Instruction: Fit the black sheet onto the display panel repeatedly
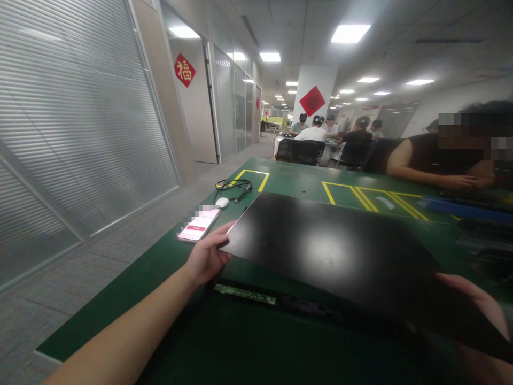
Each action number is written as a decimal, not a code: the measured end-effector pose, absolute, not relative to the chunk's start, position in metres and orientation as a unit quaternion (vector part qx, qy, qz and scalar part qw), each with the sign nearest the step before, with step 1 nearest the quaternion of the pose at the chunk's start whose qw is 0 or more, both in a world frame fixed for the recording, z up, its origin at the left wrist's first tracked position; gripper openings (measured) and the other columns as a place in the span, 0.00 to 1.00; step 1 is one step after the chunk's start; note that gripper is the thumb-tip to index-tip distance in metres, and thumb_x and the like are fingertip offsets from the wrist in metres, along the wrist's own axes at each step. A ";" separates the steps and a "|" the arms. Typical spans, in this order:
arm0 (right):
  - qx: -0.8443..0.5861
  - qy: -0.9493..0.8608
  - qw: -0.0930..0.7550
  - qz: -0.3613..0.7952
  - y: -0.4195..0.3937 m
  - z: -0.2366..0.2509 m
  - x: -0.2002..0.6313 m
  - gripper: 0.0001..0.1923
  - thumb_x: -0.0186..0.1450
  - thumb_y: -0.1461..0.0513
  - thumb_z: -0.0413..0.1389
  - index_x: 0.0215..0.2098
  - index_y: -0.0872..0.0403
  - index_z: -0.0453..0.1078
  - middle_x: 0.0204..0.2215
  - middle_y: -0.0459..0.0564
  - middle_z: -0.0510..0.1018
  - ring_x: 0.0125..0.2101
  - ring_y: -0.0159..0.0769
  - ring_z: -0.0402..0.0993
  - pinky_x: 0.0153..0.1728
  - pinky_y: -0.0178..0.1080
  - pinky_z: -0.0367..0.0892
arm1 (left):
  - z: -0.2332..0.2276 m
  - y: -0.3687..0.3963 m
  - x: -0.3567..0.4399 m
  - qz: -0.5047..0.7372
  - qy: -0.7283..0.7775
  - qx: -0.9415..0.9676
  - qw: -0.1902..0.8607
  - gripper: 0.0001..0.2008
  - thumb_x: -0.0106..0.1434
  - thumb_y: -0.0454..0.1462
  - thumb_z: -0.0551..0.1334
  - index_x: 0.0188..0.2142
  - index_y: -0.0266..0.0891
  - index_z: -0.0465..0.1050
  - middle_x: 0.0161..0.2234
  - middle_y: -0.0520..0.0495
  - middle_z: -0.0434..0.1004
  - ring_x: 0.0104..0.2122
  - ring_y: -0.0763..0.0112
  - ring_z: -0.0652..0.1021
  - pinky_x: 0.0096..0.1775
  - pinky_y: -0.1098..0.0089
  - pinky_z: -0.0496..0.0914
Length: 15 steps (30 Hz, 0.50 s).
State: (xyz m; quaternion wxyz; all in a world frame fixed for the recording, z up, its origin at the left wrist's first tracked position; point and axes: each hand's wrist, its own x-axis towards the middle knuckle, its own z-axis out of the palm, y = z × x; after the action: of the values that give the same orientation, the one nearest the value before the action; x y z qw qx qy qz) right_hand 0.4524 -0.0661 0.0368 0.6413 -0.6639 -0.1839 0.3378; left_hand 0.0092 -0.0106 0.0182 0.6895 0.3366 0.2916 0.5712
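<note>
- My left hand (206,256) grips the near-left corner of a large black panel (336,251), thumb over its top face and the other digits tucked beneath, at a green bench (132,283) in an open-plan office.
- My right hand (479,305) shows only as a few fingertips past the panel's lower right edge; it seems to support that side from below, though I cannot tell how firmly it grips.
- The panel sits tilted, lifted clear of the bench, above a dark frame with a green circuit strip (244,294) lying along its near edge.
- In my judgement, the step calls for keeping the sheet level between both hands, holding it by the edges only, since the glossy face already catches ceiling glare and would mark easily.
- I would keep the corners clear of the circuit strip below; a dropped edge could scrape it.
- A smartphone (199,224) with a lit screen, a white mouse (222,202) and a coiled black cable (234,186) lie just beyond the left hand, near enough to knock.
- A seated co-worker's arm (436,174) rests at the bench's far right.
</note>
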 end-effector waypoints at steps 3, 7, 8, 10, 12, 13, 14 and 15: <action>-0.658 -0.152 0.621 0.397 -0.062 0.034 0.450 0.12 0.39 0.67 0.64 0.21 0.47 0.70 0.15 0.44 0.75 0.15 0.36 0.71 0.13 0.36 0.69 | 0.018 -0.009 0.011 0.588 0.312 0.314 0.677 0.19 0.53 0.30 0.62 0.45 0.34 0.79 0.37 0.43 0.84 0.31 0.64 0.80 0.34 0.67 0.75; -0.655 -0.128 0.560 0.492 -0.058 0.024 0.452 0.11 0.43 0.64 0.64 0.25 0.47 0.71 0.17 0.49 0.78 0.15 0.45 0.72 0.11 0.43 0.66 | 0.020 -0.007 0.012 0.608 0.334 0.298 0.656 0.16 0.52 0.29 0.62 0.41 0.33 0.80 0.32 0.44 0.83 0.27 0.67 0.79 0.32 0.69 0.75; -0.653 -0.128 0.551 0.504 -0.057 0.022 0.452 0.10 0.44 0.63 0.64 0.26 0.47 0.71 0.18 0.49 0.78 0.15 0.45 0.73 0.12 0.43 0.67 | 0.021 -0.006 0.012 0.612 0.337 0.293 0.653 0.15 0.52 0.29 0.62 0.40 0.33 0.80 0.32 0.44 0.83 0.27 0.68 0.79 0.31 0.70 0.75; -0.659 -0.129 0.537 0.511 -0.056 0.020 0.453 0.10 0.46 0.62 0.64 0.28 0.48 0.72 0.19 0.50 0.79 0.17 0.45 0.74 0.14 0.42 0.69 | 0.022 -0.005 0.012 0.619 0.342 0.283 0.648 0.14 0.52 0.29 0.62 0.39 0.32 0.80 0.32 0.44 0.83 0.27 0.69 0.79 0.32 0.71 0.75; -0.662 -0.127 0.517 0.527 -0.055 0.018 0.454 0.11 0.48 0.62 0.64 0.31 0.49 0.73 0.22 0.50 0.81 0.19 0.44 0.76 0.18 0.41 0.72 | 0.023 -0.005 0.011 0.625 0.345 0.278 0.643 0.14 0.52 0.29 0.62 0.39 0.31 0.80 0.32 0.43 0.83 0.28 0.69 0.79 0.33 0.71 0.75; -0.656 -0.127 0.505 0.546 -0.054 0.017 0.454 0.12 0.48 0.61 0.64 0.32 0.49 0.73 0.23 0.50 0.82 0.21 0.45 0.78 0.21 0.42 0.73 | 0.023 -0.005 0.010 0.628 0.345 0.279 0.640 0.14 0.52 0.29 0.62 0.39 0.31 0.80 0.32 0.43 0.83 0.28 0.68 0.80 0.33 0.71 0.75; -0.644 -0.129 0.495 0.569 -0.053 0.015 0.454 0.13 0.49 0.61 0.64 0.34 0.49 0.74 0.26 0.50 0.83 0.24 0.46 0.79 0.25 0.43 0.75 | 0.024 -0.005 0.009 0.629 0.345 0.281 0.637 0.14 0.52 0.29 0.62 0.39 0.31 0.80 0.32 0.43 0.83 0.28 0.67 0.79 0.33 0.70 0.75; -0.626 -0.137 0.486 0.595 -0.052 0.013 0.455 0.13 0.50 0.61 0.64 0.35 0.49 0.74 0.28 0.50 0.83 0.27 0.47 0.80 0.29 0.45 0.76 | 0.025 -0.005 0.008 0.632 0.344 0.285 0.634 0.15 0.52 0.29 0.62 0.39 0.31 0.80 0.33 0.43 0.83 0.28 0.67 0.79 0.33 0.70 0.75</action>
State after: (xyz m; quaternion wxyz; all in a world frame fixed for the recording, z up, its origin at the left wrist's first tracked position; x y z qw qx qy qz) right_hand 0.4548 -0.0521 0.0134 0.4858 -0.6259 -0.1370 0.5945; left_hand 0.0085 -0.0052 0.0252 0.6335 0.2849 0.3441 0.6317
